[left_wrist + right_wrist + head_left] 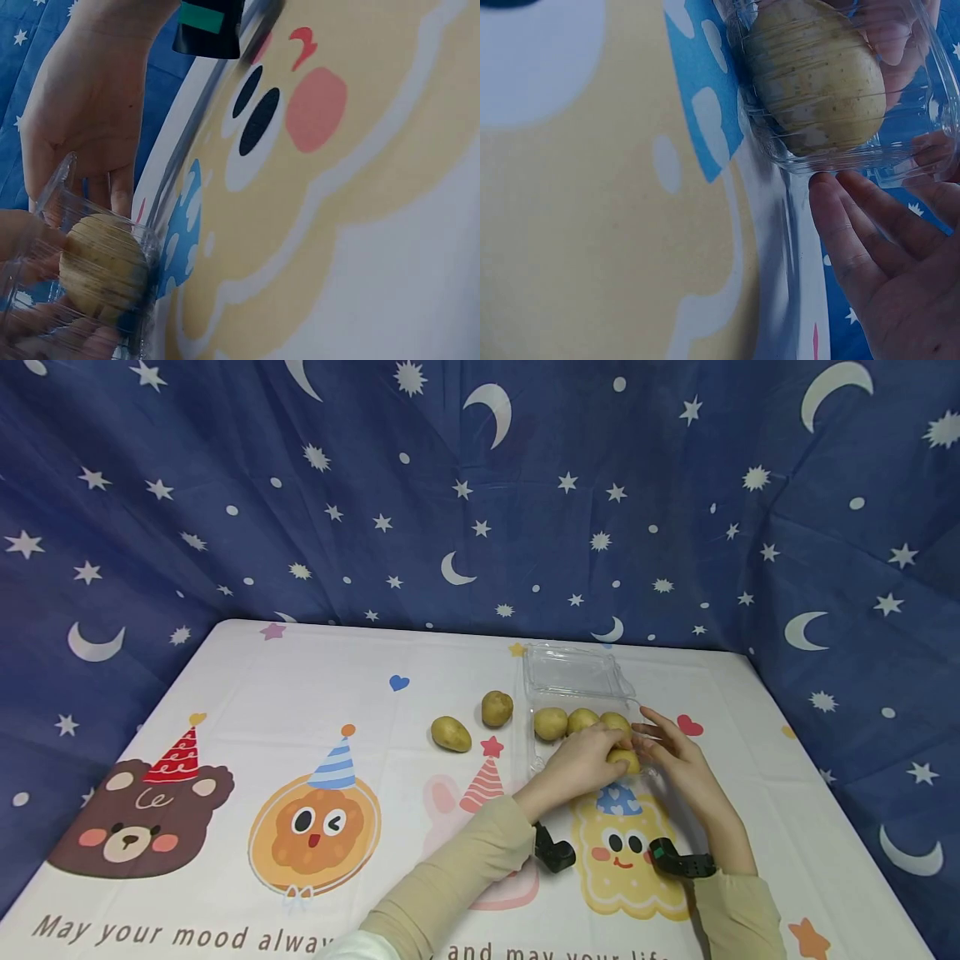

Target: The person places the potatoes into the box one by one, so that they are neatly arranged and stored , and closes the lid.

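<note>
In the head view a clear plastic box (537,763) stands with its lid (573,670) folded back, several potatoes inside. My left hand (577,768) reaches over its front and grips a potato (624,762) at the front right corner, thumb on the near side. Through the plastic, the left wrist view shows that potato (103,264) with fingertips around it. My right hand (682,768) is at the box's right side; in the right wrist view its fairly straight fingers (840,225) touch the outer wall. Part of the box's inside is hidden behind my left hand.
Two loose potatoes, one round (497,708) and one longer (451,734), lie left of the box on the printed white tablecloth (330,660). A blue curtain (360,485) with moons and stars hangs behind the table.
</note>
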`<state>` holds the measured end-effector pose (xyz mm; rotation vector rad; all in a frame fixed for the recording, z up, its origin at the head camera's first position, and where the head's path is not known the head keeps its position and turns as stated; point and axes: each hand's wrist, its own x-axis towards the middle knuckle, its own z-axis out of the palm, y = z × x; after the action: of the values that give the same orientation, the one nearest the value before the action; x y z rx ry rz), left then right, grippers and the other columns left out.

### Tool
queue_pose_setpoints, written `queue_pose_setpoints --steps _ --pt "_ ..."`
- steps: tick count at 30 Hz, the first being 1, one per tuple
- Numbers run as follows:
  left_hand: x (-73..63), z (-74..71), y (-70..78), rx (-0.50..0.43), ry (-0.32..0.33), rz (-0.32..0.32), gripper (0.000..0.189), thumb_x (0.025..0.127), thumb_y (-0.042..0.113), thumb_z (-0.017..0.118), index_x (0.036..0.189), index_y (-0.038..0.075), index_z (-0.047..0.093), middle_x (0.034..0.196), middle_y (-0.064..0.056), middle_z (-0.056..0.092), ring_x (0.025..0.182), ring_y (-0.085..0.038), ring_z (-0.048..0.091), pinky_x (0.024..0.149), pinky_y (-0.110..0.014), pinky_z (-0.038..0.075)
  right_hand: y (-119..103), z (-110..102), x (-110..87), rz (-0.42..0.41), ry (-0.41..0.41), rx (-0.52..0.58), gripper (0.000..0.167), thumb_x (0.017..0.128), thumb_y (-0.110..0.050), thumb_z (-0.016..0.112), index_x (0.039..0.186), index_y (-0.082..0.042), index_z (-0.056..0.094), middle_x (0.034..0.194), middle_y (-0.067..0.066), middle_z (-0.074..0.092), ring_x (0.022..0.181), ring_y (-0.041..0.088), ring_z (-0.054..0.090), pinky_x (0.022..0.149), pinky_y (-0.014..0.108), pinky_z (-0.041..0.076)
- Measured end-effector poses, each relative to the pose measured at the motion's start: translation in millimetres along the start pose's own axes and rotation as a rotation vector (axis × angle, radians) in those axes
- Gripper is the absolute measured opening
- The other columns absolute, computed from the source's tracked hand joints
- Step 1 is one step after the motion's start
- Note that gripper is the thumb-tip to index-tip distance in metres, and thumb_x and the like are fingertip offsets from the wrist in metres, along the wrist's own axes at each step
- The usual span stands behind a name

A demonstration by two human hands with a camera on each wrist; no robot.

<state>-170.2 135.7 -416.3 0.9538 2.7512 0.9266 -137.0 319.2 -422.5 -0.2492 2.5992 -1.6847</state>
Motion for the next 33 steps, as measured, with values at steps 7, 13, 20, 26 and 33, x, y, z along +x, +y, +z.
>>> queue_pose_setpoints --steps 7,13,20,26,33 --pt "-1.1 2.5 -0.7 0.022 0.042 0.029 0.023 0.087 0.027 0.063 0.108 0.02 0.068 0.101 0.006 0.064 0.083 -0.005 0.054 0.067 -0.017 0.042 0.0 0.0 0.1 0.006 0.006 -0.014 0.055 0.102 -0.019 0.045 0.15 0.0 0.025 0.138 0.034 0.044 0.104 -0.015 0.054 0.086 0.008 0.047" --pt "-2.0 2.1 -0.4 0.028 0.053 0.032 0.025 0.087 0.027 0.064 0.112 0.022 0.068 0.106 0.007 0.065 0.089 -0.005 0.057 0.073 -0.017 0.045 0.0 0.2 -0.2 0.017 0.006 -0.022 0.055 0.102 -0.02 0.045 0.151 -0.004 0.026 0.14 0.033 0.043 0.104 -0.014 0.054 0.086 0.009 0.047" --pt "-3.4 1.4 0.3 0.015 0.075 0.05 0.029 0.087 0.027 0.066 0.116 0.022 0.067 0.107 0.008 0.064 0.09 -0.004 0.057 0.073 -0.015 0.045 -0.3 0.2 -0.4 0.015 0.008 -0.01 0.055 0.102 -0.018 0.045 0.15 -0.002 0.025 0.139 0.033 0.043 0.103 -0.014 0.054 0.086 0.009 0.048" --pt "-4.6 -0.3 1.4 0.002 0.094 0.058 0.029 0.088 0.026 0.065 0.116 0.023 0.066 0.106 0.007 0.064 0.087 -0.003 0.055 0.072 -0.014 0.044 0.7 -0.4 -0.8 -0.007 0.003 -0.001 0.054 0.102 -0.016 0.044 0.15 0.001 0.025 0.137 0.035 0.043 0.103 -0.013 0.056 0.086 0.01 0.048" --pt "-5.0 -1.8 0.8 -0.03 0.102 0.075 0.028 0.088 0.025 0.065 0.116 0.023 0.066 0.104 0.006 0.063 0.083 -0.004 0.052 0.069 -0.013 0.04 2.0 -0.8 -0.6 -0.013 0.004 -0.002 0.054 0.102 -0.017 0.044 0.15 0.0 0.026 0.137 0.036 0.043 0.103 -0.012 0.056 0.086 0.01 0.048"
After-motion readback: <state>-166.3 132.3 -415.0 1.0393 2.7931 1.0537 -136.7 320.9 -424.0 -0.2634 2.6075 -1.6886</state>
